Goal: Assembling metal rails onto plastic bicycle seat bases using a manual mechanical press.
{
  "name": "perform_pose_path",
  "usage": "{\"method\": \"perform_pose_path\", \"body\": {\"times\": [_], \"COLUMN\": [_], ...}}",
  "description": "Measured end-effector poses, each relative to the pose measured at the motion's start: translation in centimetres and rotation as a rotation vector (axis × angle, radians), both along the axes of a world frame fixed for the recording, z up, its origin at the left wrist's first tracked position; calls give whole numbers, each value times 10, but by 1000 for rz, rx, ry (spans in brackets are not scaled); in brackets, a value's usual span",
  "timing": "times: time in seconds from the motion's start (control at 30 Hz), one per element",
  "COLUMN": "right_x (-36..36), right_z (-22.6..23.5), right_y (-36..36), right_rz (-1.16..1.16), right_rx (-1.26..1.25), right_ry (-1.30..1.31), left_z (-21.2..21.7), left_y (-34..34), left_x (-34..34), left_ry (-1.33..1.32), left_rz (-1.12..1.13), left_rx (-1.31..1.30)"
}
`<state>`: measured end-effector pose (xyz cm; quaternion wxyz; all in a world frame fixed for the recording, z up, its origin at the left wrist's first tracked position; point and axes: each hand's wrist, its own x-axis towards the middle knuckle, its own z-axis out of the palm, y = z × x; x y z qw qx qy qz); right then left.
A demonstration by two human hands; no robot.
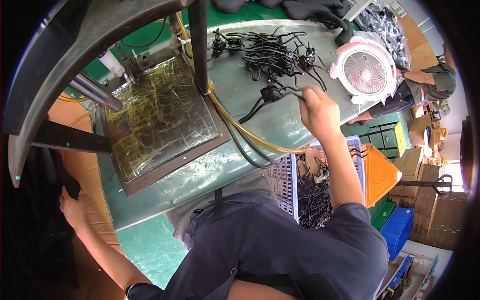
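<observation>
Right hand: The person's right hand point(320, 114) is pinching a black bent-rod part with a blocky joint point(271, 93) over a green-topped worktable point(282, 125).
Left hand: The left hand point(73, 209) is touching a dark black piece point(69, 184) beside a brown cardboard sheet point(96, 212); its grip cannot be told.
Tabletop: A tangled pile of black bent-rod parts point(270, 55) is lying beyond, near a round white-and-pink fan point(365, 72).
Crate: A blue slatted plastic crate point(283, 182) is holding more.
</observation>
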<state>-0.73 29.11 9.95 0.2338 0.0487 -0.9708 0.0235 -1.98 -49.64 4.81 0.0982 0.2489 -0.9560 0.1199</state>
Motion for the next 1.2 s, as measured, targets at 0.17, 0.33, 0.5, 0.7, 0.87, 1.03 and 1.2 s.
{"method": "perform_pose_path", "body": {"times": [0.17,0.33,0.5,0.7,0.87,1.03,1.2], "right_x": [28,13,8,-16,6,32,29], "right_z": [-30,-46,-26,-54,-15,-9,-42], "right_y": [31,52,-45,-87,-61,12,42], "right_rz": [-20,-265,-22,43,82,390,103], "right_rx": [-104,-111,-382,-342,-625,-1222,-1261], "right_ry": [-53,202,242,-215,-239,-318,-450], "left_z": [19,-16,37,46,76,37,-23], "left_y": [23,-45,50,55,79,111,181], "left_x": [4,2,21,55,122,132,97], "left_ry": [-166,182,387,1016,1038,1105,804], "left_rz": [-38,-448,-269,-116,-178,119,-22], "left_rx": [-219,42,224,1158,1490,2007,2189]}}
